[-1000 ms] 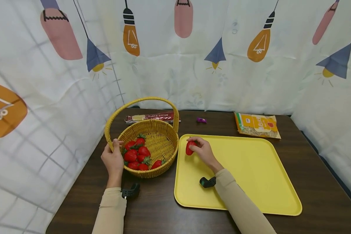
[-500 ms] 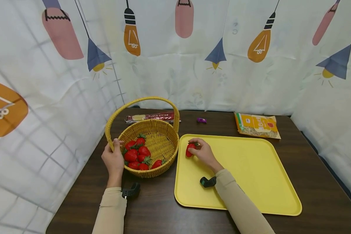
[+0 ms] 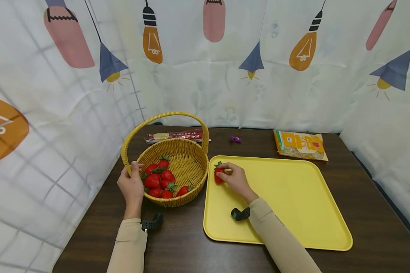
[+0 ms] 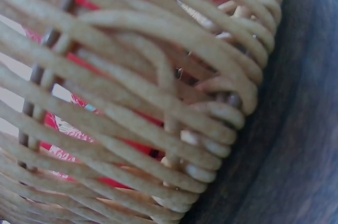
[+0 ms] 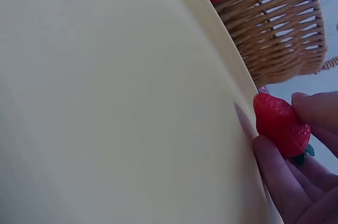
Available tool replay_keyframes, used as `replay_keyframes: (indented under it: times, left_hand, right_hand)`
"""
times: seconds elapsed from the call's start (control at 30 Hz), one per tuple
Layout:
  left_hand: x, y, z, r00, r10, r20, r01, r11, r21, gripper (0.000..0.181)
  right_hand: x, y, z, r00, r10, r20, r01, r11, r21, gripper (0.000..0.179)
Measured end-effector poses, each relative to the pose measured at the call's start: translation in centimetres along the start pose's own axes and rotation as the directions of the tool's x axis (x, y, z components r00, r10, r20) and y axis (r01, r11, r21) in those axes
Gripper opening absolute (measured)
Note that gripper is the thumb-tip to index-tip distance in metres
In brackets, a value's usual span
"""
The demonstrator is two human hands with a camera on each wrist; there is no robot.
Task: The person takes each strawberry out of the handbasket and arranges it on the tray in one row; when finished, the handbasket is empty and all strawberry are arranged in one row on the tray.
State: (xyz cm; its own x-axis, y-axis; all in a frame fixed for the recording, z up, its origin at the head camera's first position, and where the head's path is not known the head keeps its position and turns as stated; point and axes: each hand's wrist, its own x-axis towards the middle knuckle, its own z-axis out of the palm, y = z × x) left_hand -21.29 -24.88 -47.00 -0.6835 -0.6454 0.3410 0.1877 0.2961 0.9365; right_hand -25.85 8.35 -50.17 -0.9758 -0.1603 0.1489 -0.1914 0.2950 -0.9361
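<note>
Two hands are working above the dark counter point(image 3: 177, 246) in the head view. At left, the left hand point(image 3: 131, 187) is gripping the left side of the yellow basket point(image 3: 193, 163), with several strawberries point(image 3: 152, 181) lying inside. Rightward, the right hand point(image 3: 237, 180) is pinching one strawberry point(image 3: 219, 177) over the far left corner of the yellow tray point(image 3: 280, 201); contact with the tray is staying unclear. The left wrist view is showing blurred wicker, red peeking through its gaps, its fingers hidden. The right wrist view is showing fingers point(image 5: 277, 182) grasping that strawberry beside the tray's edge.
</note>
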Motion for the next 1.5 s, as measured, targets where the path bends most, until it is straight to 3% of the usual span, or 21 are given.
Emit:
replay_keyframes:
  times: [0.27, 0.5, 0.8, 1.23, 1.5]
  left_hand:
    - [0.1, 0.2, 0.2, 1.0, 0.006, -0.006, -0.006, 1.0, -0.004, 0.055]
    - [0.1, 0.2, 0.2, 1.0, 0.001, 0.006, -0.001, 1.0, -0.003, 0.055]
    - [0.0, -0.1, 0.0, 1.0, -0.019, 0.012, 0.019, 1.0, 0.009, 0.054]
    - [-0.1, 0.1, -0.1, 1.0, 0.003, 0.004, -0.003, 1.0, 0.007, 0.053]
    - [-0.2, 0.0, -0.1, 1.0, 0.01, 0.006, -0.01, 1.0, -0.003, 0.053]
  right_hand:
    - [0.1, 0.0, 0.4, 1.0, -0.003, 0.019, 0.004, 1.0, -0.025, 0.023]
    - [-0.1, -0.1, 0.7, 0.998, -0.015, 0.057, 0.021, 0.994, -0.105, 0.027]
    - [-0.4, 0.0, 1.3, 0.997, -0.024, 0.072, 0.031, 0.994, -0.101, 0.03]
    - [-0.5, 0.0, 1.2, 0.996, -0.032, 0.086, 0.038, 0.997, -0.065, 0.034]
    - [-0.4, -0.3, 0.6, 0.999, -0.045, -0.005, 0.045, 0.996, -0.075, 0.026]
